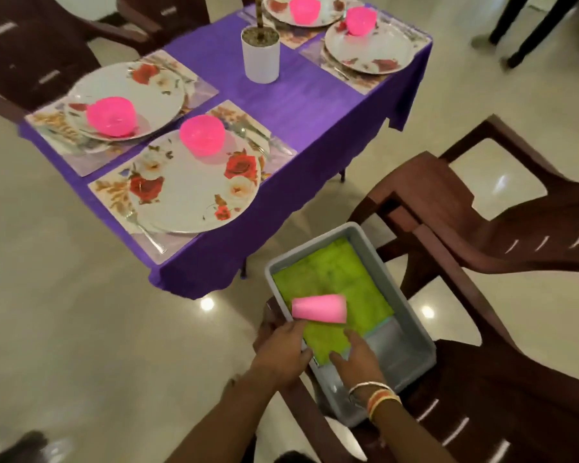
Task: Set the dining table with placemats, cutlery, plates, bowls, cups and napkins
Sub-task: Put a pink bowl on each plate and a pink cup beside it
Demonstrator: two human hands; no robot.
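A purple-clothed tabletop (291, 105) carries four place settings, and a brown plastic chair (482, 396) stands near its corner with a grey tray (395, 285) resting on the seat. Each of the placemats (111, 192) bears one of the flowered plates (194, 192), and on every plate sits one of the bright pink bowls (202, 135), with cutlery (141, 225) beside the nearest setting. A white pot (260, 58) stands mid-table. Inside the tray, green napkins (341, 279) lie flat and cover most of the floor, leaving the near end bare. A pink cup (320, 308) lies on its side across the napkins by the tray's left rim. The left hand (279, 349) is at that rim with its fingers curled, their tips just under the cup's narrow end; whether they grip the cup or the rim cannot be told. The right hand (360, 360) reaches into the tray, its fingers (352, 337) spread apart and laid flat on the near edge of the napkins, just below the cup and apart from it.
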